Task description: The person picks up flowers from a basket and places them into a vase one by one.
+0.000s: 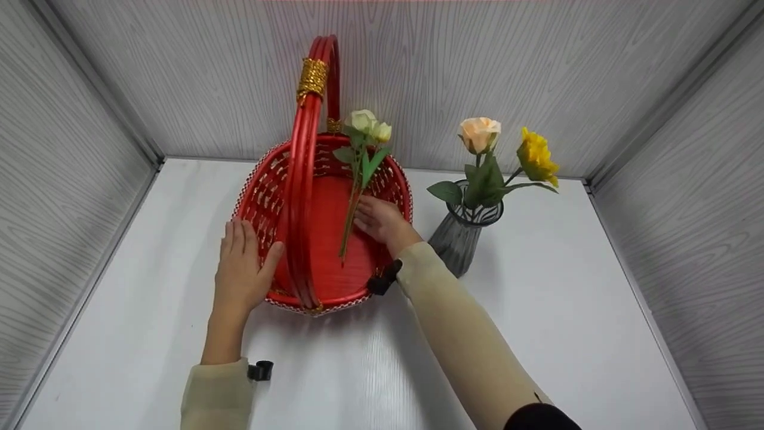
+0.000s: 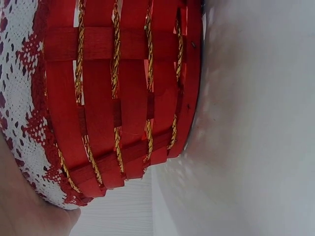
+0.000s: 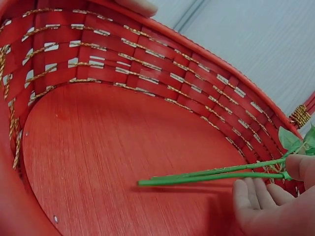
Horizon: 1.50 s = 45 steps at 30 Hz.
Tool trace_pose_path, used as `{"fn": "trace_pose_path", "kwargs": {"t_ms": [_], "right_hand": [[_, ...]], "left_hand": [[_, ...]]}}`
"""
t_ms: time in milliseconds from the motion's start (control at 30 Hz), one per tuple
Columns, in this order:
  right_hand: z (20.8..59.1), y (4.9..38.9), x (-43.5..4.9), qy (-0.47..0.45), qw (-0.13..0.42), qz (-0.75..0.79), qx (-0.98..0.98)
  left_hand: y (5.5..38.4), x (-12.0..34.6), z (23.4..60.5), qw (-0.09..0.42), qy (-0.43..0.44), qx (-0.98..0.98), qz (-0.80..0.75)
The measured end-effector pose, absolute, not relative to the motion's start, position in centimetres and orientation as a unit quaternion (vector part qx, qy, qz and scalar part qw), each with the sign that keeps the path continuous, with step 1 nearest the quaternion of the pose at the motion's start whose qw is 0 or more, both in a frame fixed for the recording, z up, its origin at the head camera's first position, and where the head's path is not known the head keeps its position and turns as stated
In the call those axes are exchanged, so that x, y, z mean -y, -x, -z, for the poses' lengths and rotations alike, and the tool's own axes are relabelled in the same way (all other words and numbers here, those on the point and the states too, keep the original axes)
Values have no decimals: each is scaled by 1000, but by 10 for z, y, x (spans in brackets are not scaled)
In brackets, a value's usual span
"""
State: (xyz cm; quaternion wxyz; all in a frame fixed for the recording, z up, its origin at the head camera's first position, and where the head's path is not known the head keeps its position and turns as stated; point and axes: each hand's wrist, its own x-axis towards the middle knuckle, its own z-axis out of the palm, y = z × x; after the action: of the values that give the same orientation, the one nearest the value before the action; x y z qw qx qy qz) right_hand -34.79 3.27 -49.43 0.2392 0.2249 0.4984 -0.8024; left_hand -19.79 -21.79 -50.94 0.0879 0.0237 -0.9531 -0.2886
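A red woven basket (image 1: 334,239) with a tall arched handle stands on the white table. My left hand (image 1: 242,269) rests at its left rim, fingers straight and thumb apart over the edge. Close up, part of that hand (image 2: 29,206) lies against the white-and-red lace trim (image 2: 29,118). Inside the basket, my right hand (image 1: 382,221) holds artificial cream-white flowers (image 1: 367,125). Thumb and fingers pinch the green stems (image 3: 211,174), whose lower ends hang just over the red basket floor (image 3: 113,137). The blooms are outside the right wrist view.
Right of the basket, a grey ribbed glass vase (image 1: 459,239) holds a peach rose (image 1: 479,134) and a yellow flower (image 1: 537,156). Grey wood-grain panels (image 1: 507,60) enclose the table (image 1: 567,298) at the back and sides. The basket handle (image 1: 304,179) arches up between the hands.
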Motion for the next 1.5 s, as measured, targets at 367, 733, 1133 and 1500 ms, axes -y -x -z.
{"fn": "trace_pose_path", "kwargs": {"t_ms": [367, 733, 1133, 1500], "right_hand": [[494, 344, -33, -198, 196, 808, -520], [487, 338, -29, -131, 141, 816, -545], [495, 330, -36, -108, 119, 777, -609], [492, 325, -29, -31, 100, 765, -636]], "left_hand": [[195, 218, 511, 80, -19, 953, 292], [203, 219, 504, 82, -15, 955, 284], [200, 216, 510, 70, -23, 956, 283], [198, 220, 508, 69, -23, 957, 280]]}}
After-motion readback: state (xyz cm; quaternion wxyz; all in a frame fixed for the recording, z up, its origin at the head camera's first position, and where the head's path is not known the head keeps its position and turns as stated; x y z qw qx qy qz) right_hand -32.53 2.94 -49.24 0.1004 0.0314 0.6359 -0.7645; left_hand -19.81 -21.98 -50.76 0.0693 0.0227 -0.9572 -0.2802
